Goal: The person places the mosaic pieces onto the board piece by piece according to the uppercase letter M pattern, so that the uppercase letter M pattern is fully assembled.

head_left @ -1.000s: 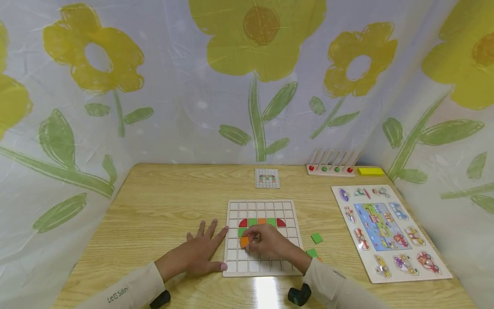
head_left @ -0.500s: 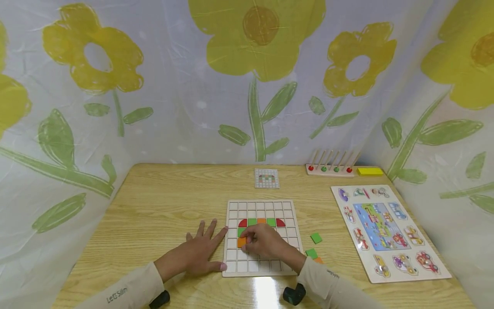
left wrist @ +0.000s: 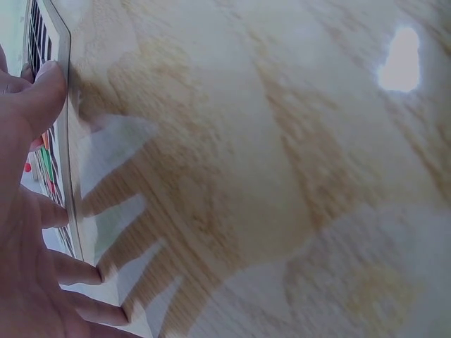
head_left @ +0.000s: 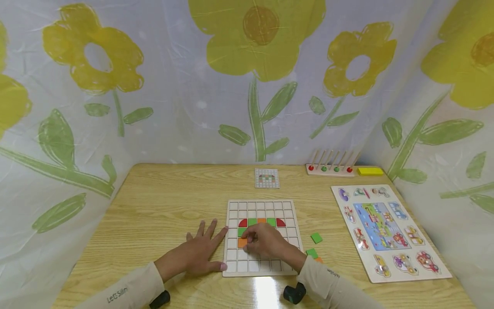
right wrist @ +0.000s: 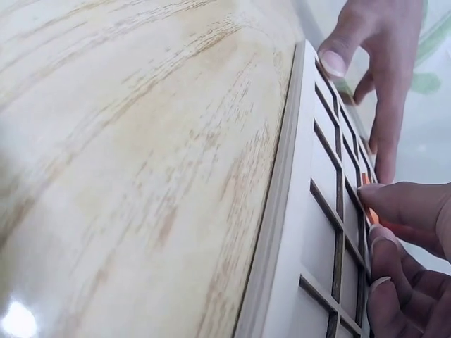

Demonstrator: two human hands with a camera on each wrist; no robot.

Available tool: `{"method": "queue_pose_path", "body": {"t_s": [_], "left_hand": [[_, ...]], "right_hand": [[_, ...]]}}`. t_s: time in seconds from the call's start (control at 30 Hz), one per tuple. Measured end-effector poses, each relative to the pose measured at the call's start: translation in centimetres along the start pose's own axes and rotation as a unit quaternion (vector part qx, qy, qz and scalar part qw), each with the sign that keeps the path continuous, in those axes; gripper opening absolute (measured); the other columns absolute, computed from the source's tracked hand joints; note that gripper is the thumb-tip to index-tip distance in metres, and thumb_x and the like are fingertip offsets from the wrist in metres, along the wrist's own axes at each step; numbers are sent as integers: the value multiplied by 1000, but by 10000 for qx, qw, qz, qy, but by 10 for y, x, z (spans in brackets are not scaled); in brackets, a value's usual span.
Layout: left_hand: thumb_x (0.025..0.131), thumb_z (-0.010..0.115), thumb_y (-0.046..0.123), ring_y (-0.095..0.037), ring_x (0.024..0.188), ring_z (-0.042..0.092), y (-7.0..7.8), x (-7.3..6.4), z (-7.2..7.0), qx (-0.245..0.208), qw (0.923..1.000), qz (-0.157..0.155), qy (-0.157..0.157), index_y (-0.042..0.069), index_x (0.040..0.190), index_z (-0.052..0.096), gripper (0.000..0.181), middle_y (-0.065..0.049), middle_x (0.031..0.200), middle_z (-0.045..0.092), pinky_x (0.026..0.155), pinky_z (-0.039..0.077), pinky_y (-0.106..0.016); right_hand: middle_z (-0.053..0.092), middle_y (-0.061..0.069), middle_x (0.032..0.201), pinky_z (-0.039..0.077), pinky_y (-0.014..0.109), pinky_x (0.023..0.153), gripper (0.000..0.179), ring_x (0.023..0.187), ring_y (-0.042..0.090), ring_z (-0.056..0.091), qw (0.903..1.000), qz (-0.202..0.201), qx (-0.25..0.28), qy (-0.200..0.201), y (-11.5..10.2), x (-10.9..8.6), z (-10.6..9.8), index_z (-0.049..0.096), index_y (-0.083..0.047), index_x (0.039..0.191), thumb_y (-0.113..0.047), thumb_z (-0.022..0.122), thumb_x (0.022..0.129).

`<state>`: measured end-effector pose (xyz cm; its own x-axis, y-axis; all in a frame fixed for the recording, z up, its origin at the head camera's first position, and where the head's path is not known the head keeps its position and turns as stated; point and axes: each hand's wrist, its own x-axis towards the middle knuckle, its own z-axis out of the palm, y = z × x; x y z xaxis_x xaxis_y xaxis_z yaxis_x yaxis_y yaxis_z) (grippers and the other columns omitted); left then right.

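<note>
My right hand (head_left: 268, 242) is over the wooden grid board (head_left: 252, 267), its thumb and fingers pinching an orange square tile (head_left: 242, 243). The tile lies over a cell just below a green tile (head_left: 241, 232) near the left side; in the right wrist view, the orange tile (right wrist: 368, 201) shows as a sliver between the fingertips. Above runs a row of red, green and orange tiles, with rounded red pieces (head_left: 242, 223) at its ends. My left hand (head_left: 198, 254) rests with fingers spread on the table, index finger and thumb at the board's left edge.
Right of the board lie loose green tiles (head_left: 316, 237) and an orange one (head_left: 319, 259). A pattern card (head_left: 267, 178) lies behind it. Farther right are a picture knob puzzle (head_left: 370, 274), a peg stand with beads (head_left: 329, 173) and a yellow block (head_left: 370, 171).
My right hand has shifted slightly left, and the orange tile has gone from tilted above the board to flat at the cell. The left hand has stayed in place.
</note>
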<state>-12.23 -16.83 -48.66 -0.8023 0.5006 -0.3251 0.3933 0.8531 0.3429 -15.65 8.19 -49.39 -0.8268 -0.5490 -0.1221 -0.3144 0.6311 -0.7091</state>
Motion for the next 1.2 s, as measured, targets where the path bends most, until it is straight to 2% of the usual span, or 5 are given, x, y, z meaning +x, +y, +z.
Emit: {"method": "queue_pose_path", "body": {"t_s": [0.27,0.47,0.8,1.0,1.2], "left_hand": [[87,57,73,-61,146,9,0,1,1,10,10000,-17,10,22,163,16,100,-26,166,8,98,27,-84],[87,58,73,-62,146,10,1,2,1,18,10000,-15,42,22,162,17,100,-27,166,10,97,27,-84],[86,57,74,-61,146,10,2,2,1,37,10000,-35,38,23,162,17,100,-26,166,9,98,27,-83],[87,58,72,-61,146,9,3,0,-1,1,10000,-46,12,21,162,17,100,-27,166,9,98,25,-84],[87,58,72,-61,146,8,2,-1,-1,-60,10000,-36,28,21,162,17,100,-27,166,8,99,24,-84]], "right_hand": [[61,-13,77,47,20,69,21,71,1,54,10000,7,-76,39,2,0,1,77,-12,103,-15,82,83],[64,-12,80,48,20,68,27,72,1,56,9998,-150,-34,138,6,-2,-2,74,-13,108,-20,83,84],[66,-11,88,43,20,53,31,54,3,50,9980,-361,351,377,15,-12,-15,70,-13,120,-23,75,92],[66,-12,93,46,20,54,31,54,2,50,9973,-635,138,340,33,-20,-28,70,-11,120,-26,74,93],[66,-10,94,45,21,55,31,60,2,51,9969,-632,138,439,56,-34,-48,70,-11,118,-29,74,93]]}}
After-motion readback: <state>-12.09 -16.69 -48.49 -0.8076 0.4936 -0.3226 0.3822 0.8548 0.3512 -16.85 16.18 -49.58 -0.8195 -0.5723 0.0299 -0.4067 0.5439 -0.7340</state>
